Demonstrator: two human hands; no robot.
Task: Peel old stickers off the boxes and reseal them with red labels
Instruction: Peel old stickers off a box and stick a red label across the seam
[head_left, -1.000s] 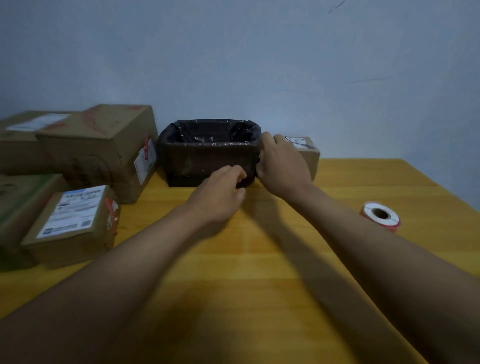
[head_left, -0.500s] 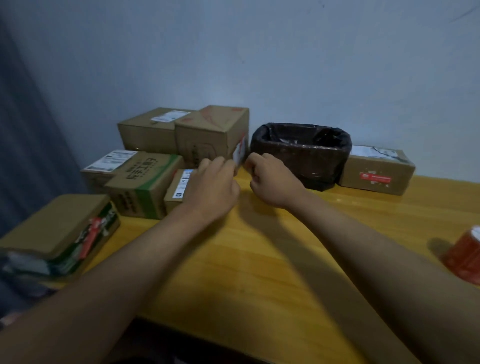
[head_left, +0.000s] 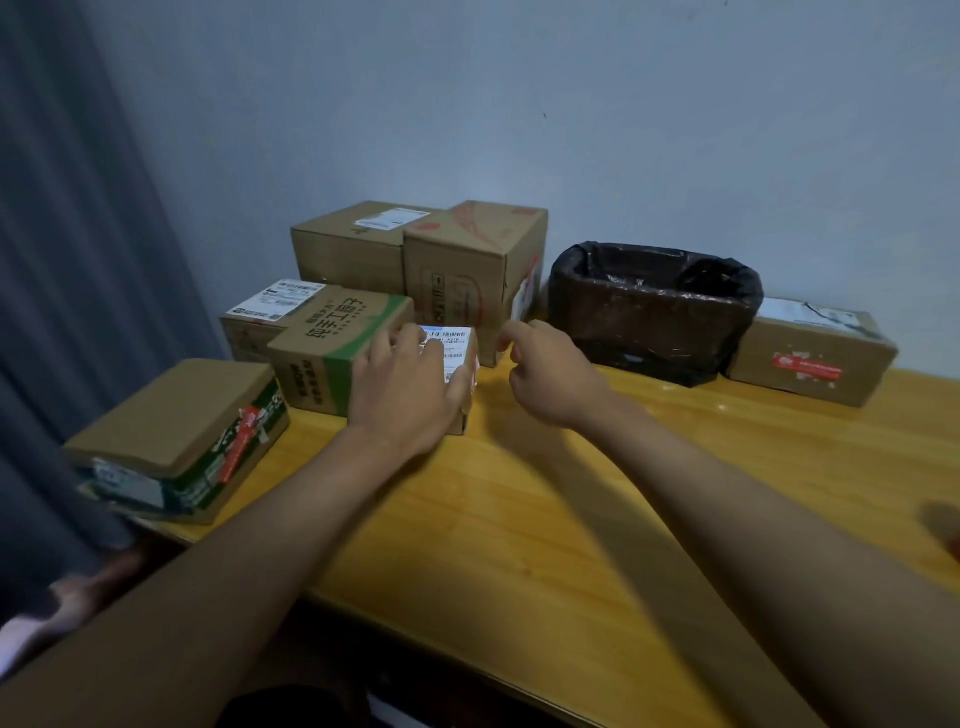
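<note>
Small box (head_left: 457, 364) with a white printed sticker (head_left: 448, 344) on top is sitting directly under the left hand (head_left: 402, 395). The hand is lying over its near half, fingers bent down across the sticker and thumb hooking the right-hand edge, so it is gripping the box. The right hand (head_left: 553, 374) is hovering just to the right of that box, apart from it, fingers loosely curled with thumb and forefinger close together, holding nothing visible.

Step, as judged: picking out the next box and starting on its old sticker. The next move is calling for the box to be pulled clear toward the body, then a fingernail worked under a sticker corner while the left hand is steadying the cardboard.

Just left of the left hand a green-banded box (head_left: 332, 343) is touching the small one; beyond the fingers two taller cartons (head_left: 467, 260) are standing. Past the right hand, a bin (head_left: 649, 306) lined with a black bag is waiting, and further right a box bearing a red label (head_left: 808, 370).

Hidden or unclear: most of the small box under the hand; sticker print is unreadable; a reddish blur at the right frame edge cannot be identified.
</note>
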